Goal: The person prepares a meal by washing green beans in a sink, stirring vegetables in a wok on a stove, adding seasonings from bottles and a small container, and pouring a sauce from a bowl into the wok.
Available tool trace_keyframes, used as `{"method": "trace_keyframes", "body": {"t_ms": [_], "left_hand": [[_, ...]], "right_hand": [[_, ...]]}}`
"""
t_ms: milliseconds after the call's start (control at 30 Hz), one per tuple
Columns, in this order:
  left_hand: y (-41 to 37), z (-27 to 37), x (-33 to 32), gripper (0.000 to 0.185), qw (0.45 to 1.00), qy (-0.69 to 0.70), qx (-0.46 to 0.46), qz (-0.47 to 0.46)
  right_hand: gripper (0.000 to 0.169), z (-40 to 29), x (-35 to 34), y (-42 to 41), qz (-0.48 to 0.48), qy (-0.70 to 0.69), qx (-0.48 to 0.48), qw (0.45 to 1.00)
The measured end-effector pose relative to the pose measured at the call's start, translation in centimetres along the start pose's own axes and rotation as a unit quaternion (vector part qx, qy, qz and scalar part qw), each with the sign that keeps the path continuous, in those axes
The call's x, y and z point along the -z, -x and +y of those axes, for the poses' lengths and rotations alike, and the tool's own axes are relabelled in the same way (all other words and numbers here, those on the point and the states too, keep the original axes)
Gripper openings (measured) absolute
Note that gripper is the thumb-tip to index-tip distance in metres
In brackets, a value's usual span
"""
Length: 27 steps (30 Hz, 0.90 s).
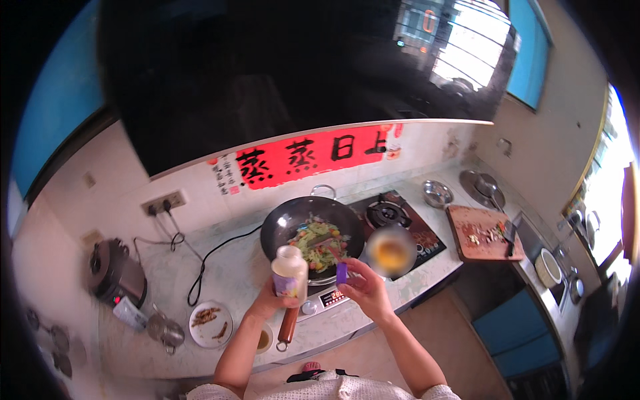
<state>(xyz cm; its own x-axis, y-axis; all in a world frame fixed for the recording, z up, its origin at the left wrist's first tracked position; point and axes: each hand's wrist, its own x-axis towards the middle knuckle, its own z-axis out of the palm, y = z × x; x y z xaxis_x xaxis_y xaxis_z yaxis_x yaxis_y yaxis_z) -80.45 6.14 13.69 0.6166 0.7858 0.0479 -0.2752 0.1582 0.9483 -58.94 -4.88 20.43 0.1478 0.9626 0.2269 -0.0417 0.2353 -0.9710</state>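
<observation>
A clear jar (290,274) with a purple label is in my left hand (270,300), upright, its mouth uncovered. My right hand (367,292) pinches a purple cap (341,274) between thumb and fingers, apart from the jar. Behind both hands a dark wok (280,225) rests on an induction cooker with a lit display (334,297). Chopped green vegetables with red and yellow bits (320,242) lie in the wok, with a utensil among them. The wok's wooden handle (287,327) points toward me, below the jar.
A bowl with yellow contents (391,251) stands by the gas hob (432,240). Right are a cutting board (462,247) with a knife (510,237) and a metal bowl (437,194). Left are a plate of food scraps (210,340), a metal pot (166,331) and an electric cooker (117,275).
</observation>
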Motion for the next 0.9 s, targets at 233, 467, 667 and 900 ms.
{"method": "trace_keyframes", "body": {"t_ms": [233,467,667,900], "left_hand": [[10.0,1.4,-2.3,0.086,0.993,-0.12,-0.011,0.014],[22.1,-1.7,-2.4,0.078,0.987,-0.141,0.054,0.05],[27.0,-1.7,-2.9,0.08,0.929,-0.248,0.026,0.273],[32.0,-9.0,10.5,0.081,0.766,-0.357,-0.054,0.532]], "right_hand": [[0.044,-5.5,-5.0,-1.5,-0.328,0.194,0.095,0.92],[0.042,-4.9,-11.9,1.2,-0.597,0.204,0.291,0.72],[0.046,1.6,-18.1,6.4,-0.405,0.377,0.295,0.779],[0.057,5.4,-26.0,9.1,-0.288,0.432,0.173,0.837]]}}
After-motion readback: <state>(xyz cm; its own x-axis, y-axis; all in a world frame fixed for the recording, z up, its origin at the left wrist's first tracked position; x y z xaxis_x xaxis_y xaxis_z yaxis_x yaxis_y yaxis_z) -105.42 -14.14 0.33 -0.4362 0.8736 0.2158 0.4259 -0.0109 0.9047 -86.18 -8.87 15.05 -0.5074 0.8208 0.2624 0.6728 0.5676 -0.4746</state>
